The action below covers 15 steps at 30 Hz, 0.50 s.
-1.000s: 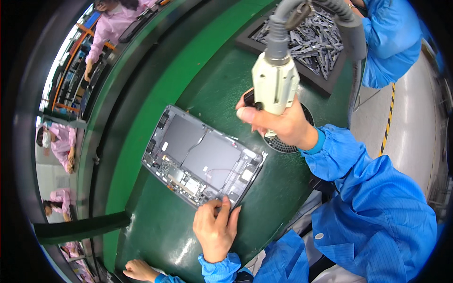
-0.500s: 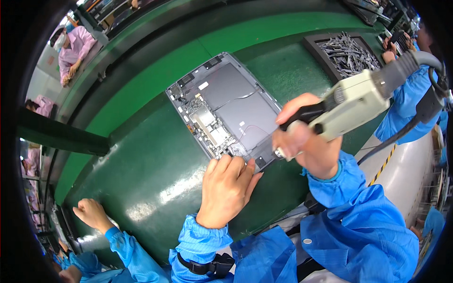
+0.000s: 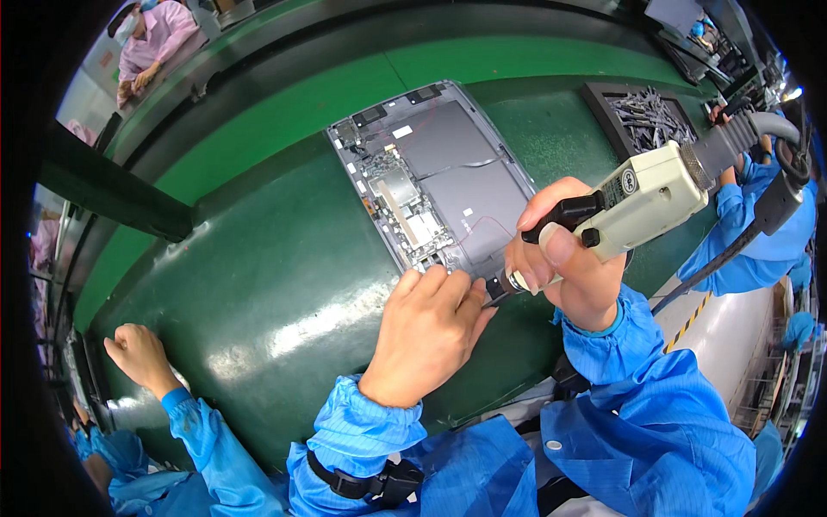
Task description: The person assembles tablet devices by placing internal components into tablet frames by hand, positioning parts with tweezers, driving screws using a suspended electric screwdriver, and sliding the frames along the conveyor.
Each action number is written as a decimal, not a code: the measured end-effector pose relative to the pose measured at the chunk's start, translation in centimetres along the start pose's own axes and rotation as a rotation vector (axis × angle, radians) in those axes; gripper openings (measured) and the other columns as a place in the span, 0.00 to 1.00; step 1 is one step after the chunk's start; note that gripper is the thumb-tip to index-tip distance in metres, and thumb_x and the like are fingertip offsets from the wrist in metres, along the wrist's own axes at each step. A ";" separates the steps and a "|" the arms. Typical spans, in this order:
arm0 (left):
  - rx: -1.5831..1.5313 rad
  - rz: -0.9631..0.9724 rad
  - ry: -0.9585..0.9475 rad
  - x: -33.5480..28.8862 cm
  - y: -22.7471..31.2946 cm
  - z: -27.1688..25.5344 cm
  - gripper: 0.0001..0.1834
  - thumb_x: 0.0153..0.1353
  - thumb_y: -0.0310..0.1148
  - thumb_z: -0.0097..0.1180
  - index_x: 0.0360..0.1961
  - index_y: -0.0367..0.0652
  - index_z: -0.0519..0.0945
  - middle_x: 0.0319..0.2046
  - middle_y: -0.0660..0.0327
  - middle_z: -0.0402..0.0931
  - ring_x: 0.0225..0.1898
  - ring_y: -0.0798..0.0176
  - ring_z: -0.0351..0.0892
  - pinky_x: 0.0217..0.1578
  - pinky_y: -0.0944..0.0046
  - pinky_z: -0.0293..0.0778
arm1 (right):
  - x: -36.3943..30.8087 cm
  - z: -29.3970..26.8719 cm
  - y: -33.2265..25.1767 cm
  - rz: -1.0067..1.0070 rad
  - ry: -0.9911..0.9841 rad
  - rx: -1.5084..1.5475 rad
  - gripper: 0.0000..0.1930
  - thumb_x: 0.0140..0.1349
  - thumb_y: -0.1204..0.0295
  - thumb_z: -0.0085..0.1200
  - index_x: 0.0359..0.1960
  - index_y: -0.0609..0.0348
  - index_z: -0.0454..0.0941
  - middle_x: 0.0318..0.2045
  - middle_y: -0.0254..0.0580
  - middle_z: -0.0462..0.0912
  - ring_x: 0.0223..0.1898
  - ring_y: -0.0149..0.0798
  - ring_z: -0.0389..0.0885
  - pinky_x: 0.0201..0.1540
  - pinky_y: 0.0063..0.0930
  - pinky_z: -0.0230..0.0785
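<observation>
On the green table lies an opened grey tablet (image 3: pixel 469 194), its flat battery, circuit board (image 3: pixel 401 207) and thin cables exposed. My left hand (image 3: pixel 428 327) is closed over the near corner of the tablet, its fingertips bent down at the edge and partly hidden. My right hand (image 3: pixel 568 267) wraps round an electric screwdriver (image 3: pixel 650 194) with a beige body and black lever. Its tip points down at the tablet's near right corner, close to my left thumb. The exact spot where the tip meets the tablet is hidden by my fingers.
A dark tray (image 3: pixel 607 129) of loose black strips sits at the far right. From the screwdriver a thick grey cable (image 3: pixel 771 129) runs right. A co-worker's fist (image 3: pixel 138 353) rests on the table at left. A dark green post (image 3: pixel 112 194) stands beyond it.
The screwdriver's tip has come down and left to the tablet's near corner, beside my left fingers. My left hand keeps its hold. The whole view has shifted slightly.
</observation>
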State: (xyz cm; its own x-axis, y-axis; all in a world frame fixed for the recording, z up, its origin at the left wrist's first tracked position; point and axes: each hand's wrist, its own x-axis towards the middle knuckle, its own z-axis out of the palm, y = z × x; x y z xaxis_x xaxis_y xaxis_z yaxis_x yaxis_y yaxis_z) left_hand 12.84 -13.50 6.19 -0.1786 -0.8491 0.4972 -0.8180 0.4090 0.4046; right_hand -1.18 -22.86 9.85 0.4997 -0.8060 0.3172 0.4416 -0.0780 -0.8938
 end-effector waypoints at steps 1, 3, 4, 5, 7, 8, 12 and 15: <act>0.022 -0.003 -0.019 0.0 0.0 -0.1 0.13 0.43 0.31 0.65 0.31 0.38 0.80 0.24 0.63 0.65 0.28 0.61 0.67 0.29 0.61 0.62 | 0.0 0.0 -0.1 0.013 0.003 0.012 0.08 0.53 0.75 0.61 0.33 0.63 0.75 0.22 0.35 0.76 0.19 0.24 0.72 0.20 0.17 0.64; 0.042 -0.008 -0.035 0.0 0.0 -0.1 0.13 0.42 0.31 0.65 0.29 0.37 0.80 0.25 0.63 0.66 0.30 0.62 0.68 0.30 0.62 0.63 | -0.1 -0.2 0.0 0.007 -0.031 -0.079 0.11 0.55 0.71 0.60 0.33 0.64 0.72 0.17 0.35 0.72 0.16 0.25 0.70 0.21 0.21 0.66; 0.030 0.000 -0.018 -0.1 -0.1 0.0 0.13 0.42 0.31 0.65 0.29 0.37 0.80 0.25 0.63 0.67 0.30 0.62 0.68 0.30 0.62 0.63 | -0.2 -0.2 0.1 -0.002 -0.064 -0.167 0.14 0.58 0.67 0.58 0.33 0.65 0.68 0.12 0.35 0.68 0.13 0.27 0.67 0.22 0.25 0.68; 0.018 0.009 -0.001 -0.1 -0.1 0.0 0.13 0.42 0.31 0.65 0.29 0.37 0.80 0.25 0.63 0.67 0.30 0.62 0.68 0.31 0.62 0.64 | -0.3 -0.1 0.1 -0.001 -0.067 -0.169 0.14 0.58 0.67 0.58 0.33 0.65 0.68 0.12 0.35 0.68 0.13 0.27 0.67 0.22 0.25 0.68; 0.020 0.008 -0.005 -0.1 0.0 -0.1 0.13 0.42 0.31 0.65 0.29 0.37 0.80 0.25 0.63 0.67 0.30 0.61 0.68 0.31 0.62 0.64 | -0.4 0.4 0.4 -0.011 -0.031 -0.213 0.13 0.56 0.70 0.59 0.31 0.64 0.68 0.14 0.37 0.70 0.14 0.28 0.68 0.23 0.26 0.68; 0.020 0.006 -0.011 -0.1 0.0 -0.2 0.13 0.42 0.31 0.65 0.29 0.37 0.80 0.25 0.63 0.67 0.30 0.61 0.69 0.31 0.61 0.64 | -0.5 0.4 0.5 -0.015 -0.032 -0.212 0.13 0.56 0.70 0.59 0.31 0.64 0.68 0.14 0.37 0.70 0.14 0.28 0.68 0.23 0.26 0.68; 0.042 0.026 -0.004 -0.3 0.0 -0.3 0.13 0.43 0.32 0.65 0.30 0.37 0.80 0.24 0.63 0.67 0.30 0.61 0.69 0.31 0.61 0.64 | -0.8 1.1 0.6 -0.010 -0.033 -0.194 0.10 0.55 0.73 0.58 0.30 0.63 0.68 0.17 0.39 0.71 0.15 0.28 0.69 0.22 0.25 0.68; 0.052 0.052 -0.024 0.1 0.3 0.0 0.13 0.44 0.32 0.65 0.32 0.38 0.81 0.24 0.62 0.67 0.30 0.61 0.69 0.31 0.61 0.64 | -1.0 0.6 0.0 -0.028 0.029 -0.183 0.14 0.56 0.72 0.55 0.39 0.70 0.70 0.19 0.37 0.71 0.16 0.28 0.69 0.23 0.24 0.67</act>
State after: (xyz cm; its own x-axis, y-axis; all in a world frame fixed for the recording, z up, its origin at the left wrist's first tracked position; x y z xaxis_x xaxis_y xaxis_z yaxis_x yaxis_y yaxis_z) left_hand 12.61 -13.46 6.34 -0.2341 -0.8349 0.4982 -0.8345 0.4354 0.3376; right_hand -1.21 -21.74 9.72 0.4665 -0.8182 0.3359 0.3109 -0.2039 -0.9283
